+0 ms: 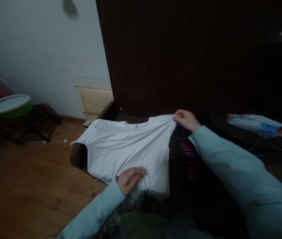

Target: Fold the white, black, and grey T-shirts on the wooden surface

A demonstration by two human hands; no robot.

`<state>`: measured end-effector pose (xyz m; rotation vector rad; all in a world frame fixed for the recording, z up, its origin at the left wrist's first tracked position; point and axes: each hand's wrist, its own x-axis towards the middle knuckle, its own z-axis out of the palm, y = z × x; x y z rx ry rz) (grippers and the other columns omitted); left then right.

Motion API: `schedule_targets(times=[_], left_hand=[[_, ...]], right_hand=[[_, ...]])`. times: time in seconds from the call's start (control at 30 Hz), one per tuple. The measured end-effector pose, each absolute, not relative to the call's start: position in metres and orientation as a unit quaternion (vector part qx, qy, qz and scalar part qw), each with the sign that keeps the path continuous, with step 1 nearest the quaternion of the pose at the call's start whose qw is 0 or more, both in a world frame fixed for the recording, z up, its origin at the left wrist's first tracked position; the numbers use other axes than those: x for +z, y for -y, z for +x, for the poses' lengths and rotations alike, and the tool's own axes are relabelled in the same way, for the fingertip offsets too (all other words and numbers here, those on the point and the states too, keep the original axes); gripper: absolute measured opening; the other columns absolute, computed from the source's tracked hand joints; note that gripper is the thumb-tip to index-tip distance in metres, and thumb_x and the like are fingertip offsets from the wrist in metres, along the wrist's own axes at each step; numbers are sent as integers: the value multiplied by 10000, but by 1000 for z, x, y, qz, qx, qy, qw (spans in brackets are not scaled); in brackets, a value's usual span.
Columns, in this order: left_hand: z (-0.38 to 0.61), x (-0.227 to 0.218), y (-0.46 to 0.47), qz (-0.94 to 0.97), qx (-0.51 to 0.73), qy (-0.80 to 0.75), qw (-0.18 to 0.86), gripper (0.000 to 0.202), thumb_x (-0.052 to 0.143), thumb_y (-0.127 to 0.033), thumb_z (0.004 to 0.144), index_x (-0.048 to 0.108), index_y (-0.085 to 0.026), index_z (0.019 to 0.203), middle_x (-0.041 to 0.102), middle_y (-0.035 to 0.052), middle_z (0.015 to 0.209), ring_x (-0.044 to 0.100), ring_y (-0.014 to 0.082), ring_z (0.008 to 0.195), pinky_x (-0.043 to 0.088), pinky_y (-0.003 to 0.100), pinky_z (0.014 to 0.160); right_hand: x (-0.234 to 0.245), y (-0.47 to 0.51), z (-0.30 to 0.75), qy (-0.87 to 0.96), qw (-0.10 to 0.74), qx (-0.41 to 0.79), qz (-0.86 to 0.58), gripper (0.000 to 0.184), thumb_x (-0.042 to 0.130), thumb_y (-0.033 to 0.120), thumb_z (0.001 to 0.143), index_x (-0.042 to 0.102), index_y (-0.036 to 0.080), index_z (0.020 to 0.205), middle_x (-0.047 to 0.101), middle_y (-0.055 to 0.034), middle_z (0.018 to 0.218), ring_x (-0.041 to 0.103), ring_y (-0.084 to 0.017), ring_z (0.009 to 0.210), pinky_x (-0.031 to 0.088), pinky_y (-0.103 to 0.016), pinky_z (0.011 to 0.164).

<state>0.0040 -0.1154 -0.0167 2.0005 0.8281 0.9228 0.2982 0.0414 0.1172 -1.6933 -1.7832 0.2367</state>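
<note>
A white T-shirt (128, 146) is spread over a dark wooden bench or seat in front of me, its neckline at the far side. My right hand (187, 119) pinches the shirt at its far right shoulder and pulls the cloth into creases running from that corner. Near the shirt's lower edge, my left hand (130, 180) lies on the fabric with its fingers curled together on a bit of it. The shirt's left sleeve hangs over the seat's dark arm (77, 155).
Dark cloth with pink lettering (189, 152) lies under my right forearm. A blue-white plastic packet (256, 124) rests on a dark surface at right. A tall dark wooden panel (170, 59) stands behind. At left, a green basin with a pale lid (9, 104) sits on a low stool.
</note>
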Motion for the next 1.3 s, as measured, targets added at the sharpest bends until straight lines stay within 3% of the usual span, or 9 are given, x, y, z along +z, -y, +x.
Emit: schedule_targets(times=[0.1,0.17,0.37,0.5,0.63,0.77,1.0,1.1,1.3], left_hand=[[6,6,99,787,378,-314,372,327,352,-380,894,593,-159,894,642,77,871,582,151,856,454,267,792],[12,17,91,794,364,-307,377,310,362,-369,892,593,-164,911,640,77,895,581,155,883,451,275,811],[44,20,77,846,313,-254,350,246,387,-305,877,588,-164,877,633,64,858,583,144,848,455,260,789],[62,13,54,862,298,-254,322,226,395,-273,858,590,-158,872,635,61,857,582,141,829,457,249,776],[78,12,10,872,276,-285,286,216,402,-259,834,593,-158,838,643,54,842,587,147,804,465,251,763],[104,10,-39,872,189,-399,211,190,451,-168,792,605,-156,903,651,56,916,586,178,884,450,282,832],[163,-15,-84,838,137,-507,148,435,511,-202,792,478,-99,1213,546,123,1197,484,241,1121,375,324,965],[171,-22,-90,845,118,-502,140,445,530,-209,788,479,-107,1218,546,117,1188,486,229,1117,373,304,964],[164,-10,-98,877,50,-460,131,252,567,-178,733,625,-164,977,621,75,968,603,183,884,456,238,770]], right_hand=[[137,-21,349,559,458,-11,-691,65,497,229,613,471,171,597,415,48,525,400,-96,529,300,-217,532],[136,-11,374,484,492,-64,-721,59,490,220,627,451,178,612,412,41,544,406,-103,551,312,-227,558],[73,-15,393,517,318,-2,-795,252,560,259,638,530,165,869,525,-16,665,478,-161,619,377,-285,622],[13,-27,382,621,308,-87,-715,348,501,224,670,550,121,1000,577,-126,934,512,-238,889,400,-356,799],[-24,-36,387,635,324,-91,-695,269,441,232,716,595,134,914,594,-131,957,508,-250,938,386,-396,857],[-34,-42,400,638,374,-70,-669,226,424,246,715,608,163,816,617,-95,884,527,-223,882,405,-381,843],[-32,-43,403,599,432,-21,-674,266,366,306,770,597,181,732,621,-83,832,540,-200,837,413,-349,830],[-29,-40,404,557,450,-46,-697,348,277,291,822,603,169,817,605,-102,925,523,-198,925,389,-343,878],[-21,-36,395,462,375,-95,-798,429,438,195,691,531,105,1100,429,-152,1262,333,-267,1186,278,-404,985]])
